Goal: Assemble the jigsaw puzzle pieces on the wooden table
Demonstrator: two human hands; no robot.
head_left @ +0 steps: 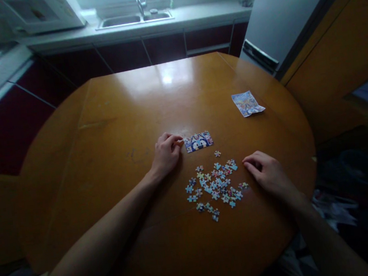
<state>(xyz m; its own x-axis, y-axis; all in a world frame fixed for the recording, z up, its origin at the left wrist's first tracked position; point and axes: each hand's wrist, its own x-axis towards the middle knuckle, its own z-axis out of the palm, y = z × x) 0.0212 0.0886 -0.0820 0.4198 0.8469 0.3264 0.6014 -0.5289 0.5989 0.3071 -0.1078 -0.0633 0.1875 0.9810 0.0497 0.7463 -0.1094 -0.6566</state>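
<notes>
A partly assembled jigsaw puzzle lies on the table, a wide strip with a dark blue cartoon face and an uneven top edge. My left hand rests at its left end, fingers bent and drawn together, the tips touching or nearly touching that edge. Anything between them is hidden. Below the strip spread many loose jigsaw pieces, mostly pale blue and multicoloured. One single piece lies between strip and pile. Right of the pile, my right hand rests with thumb and index tips brought together; nothing clear shows in them.
A creased picture sheet lies at the right of the oval wooden table. Beyond the table are a counter with a sink, a white microwave and a fridge. Clutter lies on the floor at lower right.
</notes>
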